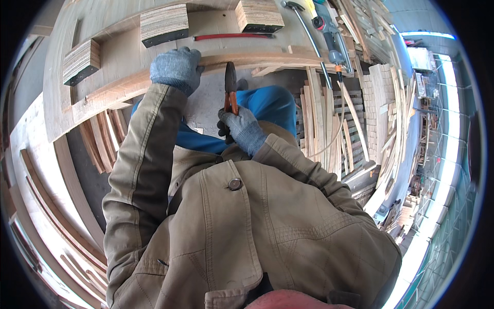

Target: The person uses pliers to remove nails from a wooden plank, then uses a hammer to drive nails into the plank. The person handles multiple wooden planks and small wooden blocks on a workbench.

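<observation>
In my right hand (242,129), gloved in grey, I grip a pair of pliers (230,82) by its orange handles. The dark jaws point away from me, toward a long curved wooden strip (252,59) along the workbench's near side. My left hand (175,68), also gloved, is closed over that strip to the left of the pliers. Its fingertips are partly hidden. Beyond my hands, a red bar (234,36) lies between plywood blocks (164,23) on the wooden bench top (121,49).
A hammer (311,38) and a green power tool (332,36) lie at the bench's right end, with a hose (337,126) hanging down. Wooden slats (319,113) are stacked on the right, more boards (100,141) below left. My blue-clad knees (270,105) are close under the bench edge.
</observation>
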The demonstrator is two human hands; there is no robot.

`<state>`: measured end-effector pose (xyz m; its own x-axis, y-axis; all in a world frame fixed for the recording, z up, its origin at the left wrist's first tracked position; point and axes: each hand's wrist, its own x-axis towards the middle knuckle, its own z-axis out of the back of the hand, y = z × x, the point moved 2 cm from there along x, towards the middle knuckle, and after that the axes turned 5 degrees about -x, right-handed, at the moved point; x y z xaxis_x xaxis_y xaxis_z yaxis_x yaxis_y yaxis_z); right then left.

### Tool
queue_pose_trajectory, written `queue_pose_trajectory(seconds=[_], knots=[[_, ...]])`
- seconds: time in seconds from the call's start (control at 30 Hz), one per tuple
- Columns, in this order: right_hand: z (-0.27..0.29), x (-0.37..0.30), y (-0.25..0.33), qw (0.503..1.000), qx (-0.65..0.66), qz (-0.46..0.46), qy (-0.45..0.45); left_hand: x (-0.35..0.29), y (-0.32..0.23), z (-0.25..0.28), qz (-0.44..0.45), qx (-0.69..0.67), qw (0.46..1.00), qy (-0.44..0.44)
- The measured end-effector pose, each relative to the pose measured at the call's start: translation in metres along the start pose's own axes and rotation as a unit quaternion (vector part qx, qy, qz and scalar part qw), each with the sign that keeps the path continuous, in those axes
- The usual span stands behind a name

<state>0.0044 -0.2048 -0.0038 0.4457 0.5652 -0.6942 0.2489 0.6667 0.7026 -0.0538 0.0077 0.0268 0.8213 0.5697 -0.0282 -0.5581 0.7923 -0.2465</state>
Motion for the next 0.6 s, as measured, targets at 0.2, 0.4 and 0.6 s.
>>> queue_pose_trajectory(seconds=[0.2, 0.4, 0.6], knots=[[0.004, 0.004, 0.000, 0.999, -0.037, 0.015, -0.022, 0.000, 0.002, -0.002, -0.009, -0.010, 1.000, -0.005], [-0.002, 0.010, -0.011, 1.000, 0.020, 0.020, -0.005, 0.000, 0.003, -0.004, -0.022, -0.015, 0.999, -0.020], [-0.006, 0.007, -0.008, 0.999, 0.033, -0.005, -0.007, 0.001, 0.004, -0.004, -0.017, -0.014, 1.000, -0.001]])
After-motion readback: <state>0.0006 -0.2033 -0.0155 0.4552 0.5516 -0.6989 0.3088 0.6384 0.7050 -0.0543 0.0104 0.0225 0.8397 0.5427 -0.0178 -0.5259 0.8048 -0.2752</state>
